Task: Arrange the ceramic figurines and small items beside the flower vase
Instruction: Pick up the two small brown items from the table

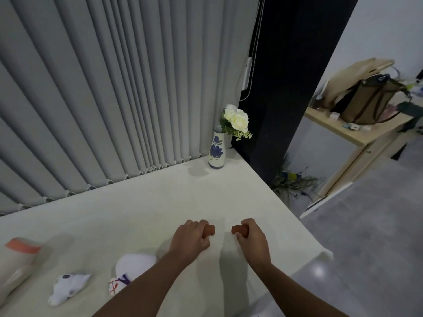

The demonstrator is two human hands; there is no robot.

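A: Head view takes in a wide cream-white tabletop (142, 202), backed on the far side by grey vertical blinds (103, 88) and a black pillar (286, 76) at far right.

B: And the vase?

A: A tall white ceramic vase painted with blue flowers (216, 150) stands upright at the table's far right corner, holding white roses with green sprigs (237, 120). It is well apart from everything else on the table.

B: What lies near the person?

A: At near left, a large pale cylinder with an orange-pink end (17, 261) lies on its side. Right of it, a rounded white figurine with purple and red markings (132, 268) is partly hidden by the left forearm. Between those two lies a smaller white animal-shaped ceramic figurine (68, 288), also on its side.

B: The hands?

A: Both are clenched, side by side over the near middle of the table. The left hand (188, 241) grips a small reddish-brown piece (209, 232); the right hand (251, 240) grips a matching small reddish-brown object (238, 229). The two ends point toward each other, apart. Neither piece's full shape can be told.
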